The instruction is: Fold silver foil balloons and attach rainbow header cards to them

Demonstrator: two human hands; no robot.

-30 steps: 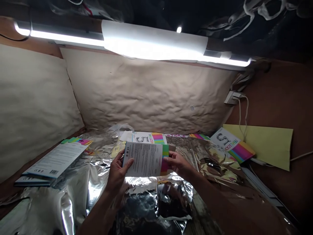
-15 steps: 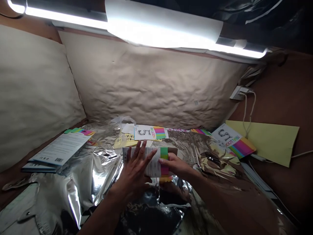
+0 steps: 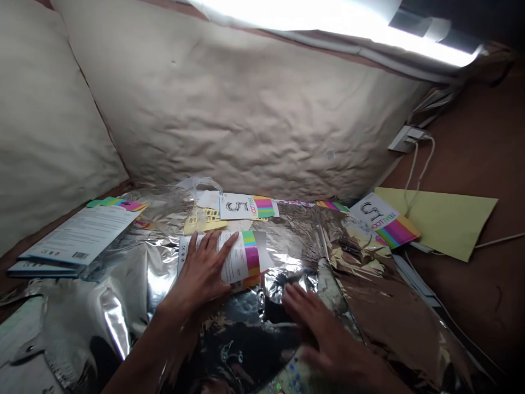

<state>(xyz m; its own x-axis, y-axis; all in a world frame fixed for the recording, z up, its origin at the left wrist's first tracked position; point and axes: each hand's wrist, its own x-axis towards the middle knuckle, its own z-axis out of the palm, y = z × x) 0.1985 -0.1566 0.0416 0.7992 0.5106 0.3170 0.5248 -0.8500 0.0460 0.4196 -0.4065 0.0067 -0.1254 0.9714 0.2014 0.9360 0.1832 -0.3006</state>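
My left hand (image 3: 203, 265) lies spread over a balloon packet (image 3: 250, 254), a white printed card with a rainbow-striped end. Its fingertips reach the packet's far edge and the thumb is by the near edge. A dark foil piece and an orange edge show just below the packet. To the right, my right hand (image 3: 324, 328) is apart from the packet, over the silvery foil (image 3: 246, 323); its fingers are stretched out, slightly blurred, with nothing visible in them. Behind, another packet marked 5 (image 3: 241, 207) lies on yellow and white papers (image 3: 205, 223).
Overlapping white packets (image 3: 82, 235) lie at the left. On the right, a third balloon packet (image 3: 383, 219) rests by a yellow sheet (image 3: 455, 221). White cables hang from a socket (image 3: 408, 138). A lit tube lamp (image 3: 430, 46) hangs above; crumpled paper (image 3: 246, 109) covers the back wall.
My right hand has let go of the packet's striped end and moved down and right. The packet has shifted left under my left hand. The view has tilted downward.
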